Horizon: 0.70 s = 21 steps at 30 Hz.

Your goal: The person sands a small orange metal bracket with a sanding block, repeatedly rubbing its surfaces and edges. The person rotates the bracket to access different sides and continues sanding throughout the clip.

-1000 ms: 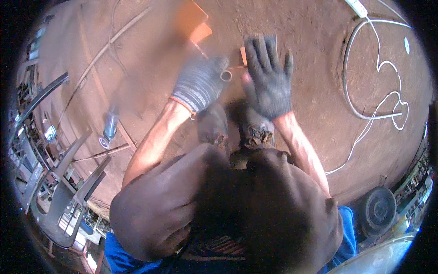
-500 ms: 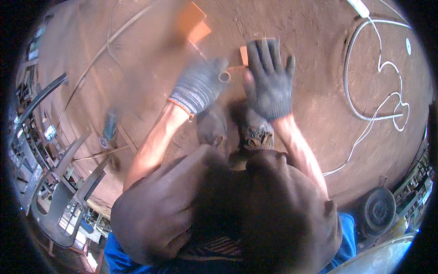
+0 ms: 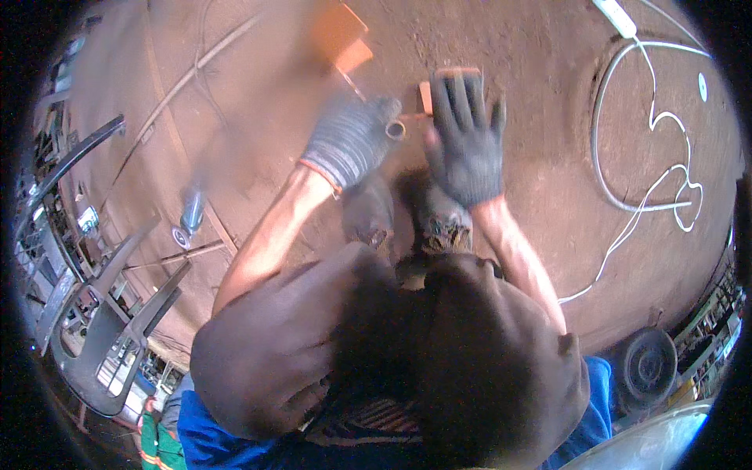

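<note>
Orange plate [image 3: 341,37], tube [image 3: 404,128] and smaller orange plate [image 3: 425,97], ahead of the boots [image 3: 366,211]: left hand [image 3: 350,131] curled around the tube, right hand [image 3: 467,137] flat, fingers extended, beside the smaller plate; step apparently steadying, next calling for firm left-hand hold.

The right hand [image 3: 470,145] hides much of an orange piece [image 3: 425,98].

Knitted gloves [image 3: 470,153] and orange piece [image 3: 340,33] look matt; ground [image 3: 540,117] rough.
</note>
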### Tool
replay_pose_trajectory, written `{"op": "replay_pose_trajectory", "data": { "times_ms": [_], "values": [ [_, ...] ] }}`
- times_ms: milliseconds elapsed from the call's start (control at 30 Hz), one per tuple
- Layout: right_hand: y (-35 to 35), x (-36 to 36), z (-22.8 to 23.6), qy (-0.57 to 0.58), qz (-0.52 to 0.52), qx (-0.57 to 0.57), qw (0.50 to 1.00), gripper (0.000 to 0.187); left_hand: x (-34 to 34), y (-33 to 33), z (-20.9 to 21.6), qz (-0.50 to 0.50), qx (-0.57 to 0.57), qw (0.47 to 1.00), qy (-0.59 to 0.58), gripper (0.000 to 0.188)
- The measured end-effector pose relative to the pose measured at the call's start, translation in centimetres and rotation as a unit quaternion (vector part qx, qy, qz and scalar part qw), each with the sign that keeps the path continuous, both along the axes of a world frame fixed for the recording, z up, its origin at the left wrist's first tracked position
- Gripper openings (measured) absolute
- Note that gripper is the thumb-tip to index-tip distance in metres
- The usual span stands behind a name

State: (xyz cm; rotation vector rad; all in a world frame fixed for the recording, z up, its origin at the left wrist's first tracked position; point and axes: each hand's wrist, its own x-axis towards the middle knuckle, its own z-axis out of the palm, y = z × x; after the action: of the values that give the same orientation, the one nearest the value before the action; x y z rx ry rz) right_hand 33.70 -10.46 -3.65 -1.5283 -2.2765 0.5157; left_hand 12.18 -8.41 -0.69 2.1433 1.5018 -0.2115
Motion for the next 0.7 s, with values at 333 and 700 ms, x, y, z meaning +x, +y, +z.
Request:
{"op": "replay_pose_trajectory", "data": {
  "times_ms": [333,700],
  "values": [
    [-0.2,0.5,-0.6,-0.012,-0.008,-0.003,1.000,0.064,0.5,0.9,0.0,-0.001,-0.004,1.000,-0.011,0.048],
    [-2.2,2.4,-1.8,-0.042,-0.024,-0.014,0.999,0.064,0.7,0.5,-1.5,-0.020,0.007,1.000,-0.023,0.051]
  ]
}}
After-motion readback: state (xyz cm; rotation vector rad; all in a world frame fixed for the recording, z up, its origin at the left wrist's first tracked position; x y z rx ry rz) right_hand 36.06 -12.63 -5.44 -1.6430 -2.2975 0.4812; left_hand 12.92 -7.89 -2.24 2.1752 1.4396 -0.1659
